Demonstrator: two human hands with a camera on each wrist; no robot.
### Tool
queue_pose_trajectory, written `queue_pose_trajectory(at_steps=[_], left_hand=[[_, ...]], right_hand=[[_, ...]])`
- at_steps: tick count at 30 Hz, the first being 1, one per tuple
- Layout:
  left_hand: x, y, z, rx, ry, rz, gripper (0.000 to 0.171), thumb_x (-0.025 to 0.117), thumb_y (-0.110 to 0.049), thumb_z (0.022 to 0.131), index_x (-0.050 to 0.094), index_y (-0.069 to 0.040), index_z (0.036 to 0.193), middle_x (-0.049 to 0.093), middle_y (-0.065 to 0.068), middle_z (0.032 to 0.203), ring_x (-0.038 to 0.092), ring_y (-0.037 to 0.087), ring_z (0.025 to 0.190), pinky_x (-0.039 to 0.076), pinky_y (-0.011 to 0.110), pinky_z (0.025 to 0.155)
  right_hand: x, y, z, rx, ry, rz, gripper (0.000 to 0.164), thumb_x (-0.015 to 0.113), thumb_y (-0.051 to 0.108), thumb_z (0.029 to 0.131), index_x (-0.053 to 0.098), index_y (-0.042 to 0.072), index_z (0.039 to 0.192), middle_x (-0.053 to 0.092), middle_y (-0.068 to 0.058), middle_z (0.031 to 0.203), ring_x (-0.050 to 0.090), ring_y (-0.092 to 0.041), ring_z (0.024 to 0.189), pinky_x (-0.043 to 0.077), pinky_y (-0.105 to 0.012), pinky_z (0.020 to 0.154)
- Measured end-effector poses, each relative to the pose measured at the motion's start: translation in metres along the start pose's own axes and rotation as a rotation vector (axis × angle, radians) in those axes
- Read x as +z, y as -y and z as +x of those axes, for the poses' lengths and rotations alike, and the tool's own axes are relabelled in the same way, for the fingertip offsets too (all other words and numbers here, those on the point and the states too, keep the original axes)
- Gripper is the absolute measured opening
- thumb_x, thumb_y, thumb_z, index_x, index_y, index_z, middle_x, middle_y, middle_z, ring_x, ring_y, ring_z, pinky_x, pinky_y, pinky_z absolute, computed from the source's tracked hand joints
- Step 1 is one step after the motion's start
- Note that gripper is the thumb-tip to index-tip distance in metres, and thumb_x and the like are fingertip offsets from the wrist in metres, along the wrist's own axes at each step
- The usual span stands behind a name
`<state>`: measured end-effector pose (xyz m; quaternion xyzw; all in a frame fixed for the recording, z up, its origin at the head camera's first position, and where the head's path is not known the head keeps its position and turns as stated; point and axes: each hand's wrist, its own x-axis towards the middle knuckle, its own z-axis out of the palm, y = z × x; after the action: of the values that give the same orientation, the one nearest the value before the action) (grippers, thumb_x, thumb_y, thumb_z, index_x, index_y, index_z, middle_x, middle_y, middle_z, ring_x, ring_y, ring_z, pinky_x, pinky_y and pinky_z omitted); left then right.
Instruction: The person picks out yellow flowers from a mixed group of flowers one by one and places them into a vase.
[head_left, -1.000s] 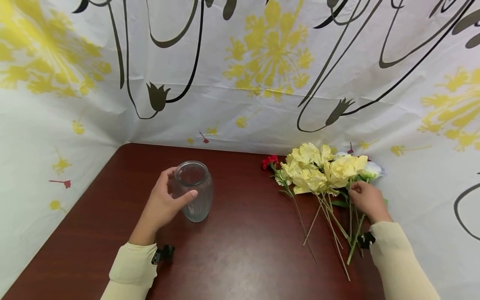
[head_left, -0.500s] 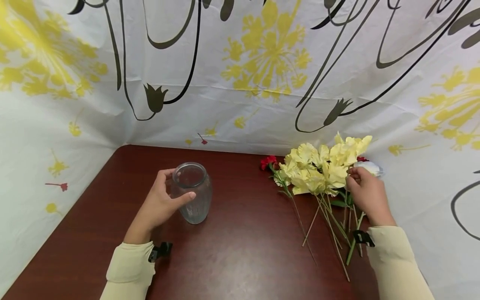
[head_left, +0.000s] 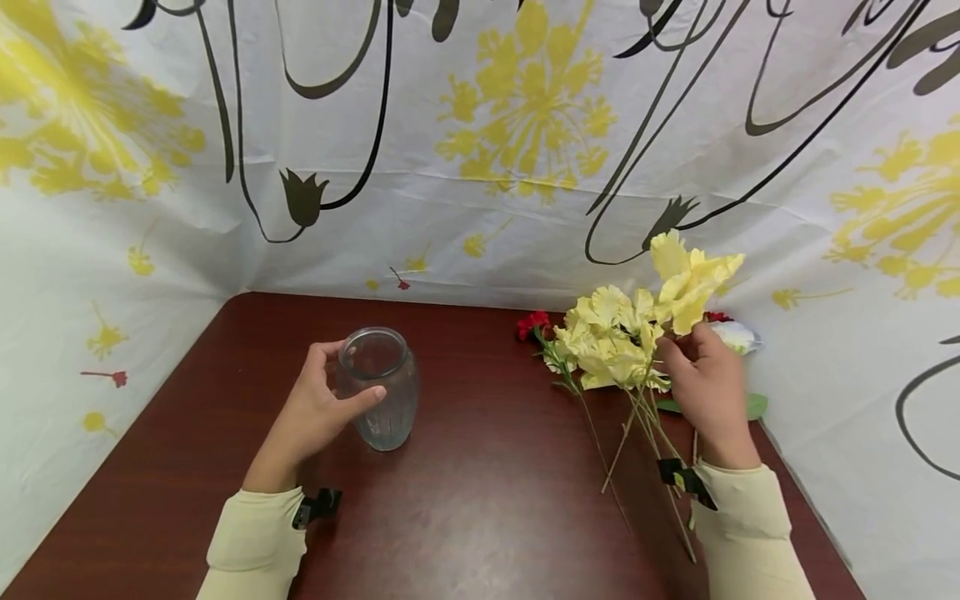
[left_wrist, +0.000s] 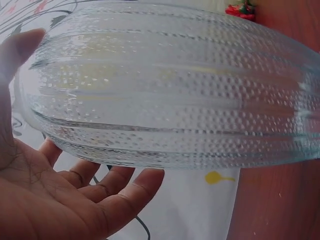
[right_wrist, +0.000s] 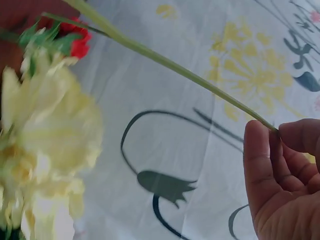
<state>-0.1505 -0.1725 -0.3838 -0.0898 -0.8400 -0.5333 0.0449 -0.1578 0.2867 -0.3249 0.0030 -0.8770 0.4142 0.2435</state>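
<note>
A ribbed, dotted clear glass vase point(head_left: 388, 404) stands upright on the dark red-brown table, left of centre. My left hand point(head_left: 311, 412) holds it round the upper side; in the left wrist view the thumb lies on one side of the glass and the curled fingers point(left_wrist: 125, 187) on the other. My right hand point(head_left: 708, 396) pinches a yellow flower point(head_left: 686, 279) by its green stem point(right_wrist: 185, 77), just under the bloom, raised above the other flowers. Below and left of that hand lie more yellow flowers point(head_left: 607, 333), their thin stems fanning toward the front.
A red flower point(head_left: 532, 323) lies left of the yellow bunch. Behind the right hand, a white flower point(head_left: 737, 336) and a green leaf point(head_left: 756, 407) show. Patterned white cloth point(head_left: 465, 167) hangs along the back and both sides of the table point(head_left: 480, 500).
My right hand has lifted the yellow flower up out of the bunch and moved slightly left, turning its wrist. My left hand stays at the vase. The whole head view drifts slightly.
</note>
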Motion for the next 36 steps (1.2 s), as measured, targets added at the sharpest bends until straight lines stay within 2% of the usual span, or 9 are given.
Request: queue_pose_trajectory(at_steps=[5, 12, 16, 19, 21, 23, 26, 29, 36], left_hand=[[0.002, 0.001, 0.002, 0.034, -0.027, 0.014, 0.078, 0.081, -0.029, 0.083, 0.032, -0.007, 0.139, 0.043, 0.015, 0.135, 0.044, 0.031, 0.122, 0.038, 0.057, 0.098], [0.003, 0.002, 0.002, 0.038, -0.024, 0.015, 0.078, 0.081, -0.030, 0.084, 0.032, -0.006, 0.139, 0.042, 0.016, 0.134, 0.044, 0.032, 0.124, 0.038, 0.058, 0.098], [0.004, 0.002, 0.002, 0.043, -0.022, 0.008, 0.078, 0.081, -0.029, 0.084, 0.032, -0.006, 0.139, 0.042, 0.017, 0.134, 0.044, 0.032, 0.123, 0.039, 0.057, 0.097], [0.003, 0.001, 0.002, 0.044, -0.020, 0.003, 0.078, 0.081, -0.029, 0.084, 0.031, -0.006, 0.139, 0.042, 0.017, 0.134, 0.045, 0.032, 0.123, 0.040, 0.057, 0.097], [0.003, 0.000, 0.002, 0.042, -0.021, 0.004, 0.078, 0.081, -0.029, 0.084, 0.031, -0.006, 0.139, 0.041, 0.017, 0.135, 0.044, 0.032, 0.123, 0.039, 0.057, 0.097], [0.003, 0.000, 0.002, 0.038, -0.018, 0.002, 0.079, 0.081, -0.030, 0.084, 0.031, -0.006, 0.140, 0.041, 0.017, 0.135, 0.044, 0.032, 0.123, 0.040, 0.057, 0.097], [0.002, 0.000, 0.002, 0.037, -0.018, 0.006, 0.080, 0.081, -0.031, 0.084, 0.030, -0.006, 0.140, 0.041, 0.017, 0.135, 0.045, 0.033, 0.122, 0.041, 0.057, 0.096], [0.000, 0.001, 0.001, 0.037, -0.024, 0.011, 0.079, 0.081, -0.031, 0.084, 0.030, -0.005, 0.140, 0.041, 0.017, 0.135, 0.045, 0.033, 0.122, 0.041, 0.057, 0.095], [0.002, 0.000, 0.000, 0.041, -0.014, -0.012, 0.079, 0.081, -0.029, 0.083, 0.031, -0.006, 0.140, 0.042, 0.016, 0.134, 0.052, 0.030, 0.116, 0.047, 0.053, 0.091]], right_hand=[[0.012, 0.019, -0.004, -0.035, -0.052, 0.265, 0.016, 0.058, 0.013, 0.100, 0.061, 0.000, 0.111, 0.063, -0.009, 0.103, 0.066, -0.012, 0.083, 0.055, -0.021, 0.071], [0.022, 0.057, -0.010, -0.178, -0.089, 0.689, 0.018, 0.059, -0.003, 0.096, 0.059, -0.007, 0.115, 0.059, -0.015, 0.106, 0.065, -0.021, 0.082, 0.056, -0.027, 0.070], [0.028, 0.071, -0.014, -0.231, -0.104, 0.771, 0.021, 0.061, -0.003, 0.095, 0.059, -0.013, 0.114, 0.058, -0.018, 0.104, 0.066, -0.023, 0.081, 0.056, -0.029, 0.071], [0.036, 0.077, -0.018, -0.230, -0.117, 0.769, 0.017, 0.062, 0.000, 0.096, 0.063, -0.016, 0.096, 0.056, -0.016, 0.110, 0.065, -0.022, 0.084, 0.056, -0.029, 0.074], [0.042, 0.080, -0.019, -0.225, -0.128, 0.803, 0.017, 0.061, 0.000, 0.097, 0.063, -0.016, 0.091, 0.055, -0.015, 0.107, 0.065, -0.023, 0.084, 0.056, -0.029, 0.075], [0.049, 0.082, -0.018, -0.221, -0.143, 0.856, 0.013, 0.060, -0.002, 0.097, 0.062, -0.013, 0.092, 0.057, -0.014, 0.102, 0.065, -0.023, 0.084, 0.056, -0.030, 0.075], [0.059, 0.088, -0.017, -0.198, -0.154, 0.987, 0.010, 0.059, -0.004, 0.097, 0.059, -0.008, 0.105, 0.058, -0.015, 0.092, 0.064, -0.025, 0.082, 0.056, -0.030, 0.072], [0.068, 0.095, -0.017, -0.162, -0.148, 1.097, 0.009, 0.058, -0.005, 0.097, 0.058, -0.008, 0.105, 0.059, -0.015, 0.090, 0.062, -0.025, 0.082, 0.055, -0.030, 0.072], [0.084, 0.103, -0.022, -0.155, -0.187, 1.170, 0.006, 0.058, -0.005, 0.096, 0.056, -0.006, 0.102, 0.060, -0.013, 0.089, 0.062, -0.027, 0.081, 0.054, -0.031, 0.073]])
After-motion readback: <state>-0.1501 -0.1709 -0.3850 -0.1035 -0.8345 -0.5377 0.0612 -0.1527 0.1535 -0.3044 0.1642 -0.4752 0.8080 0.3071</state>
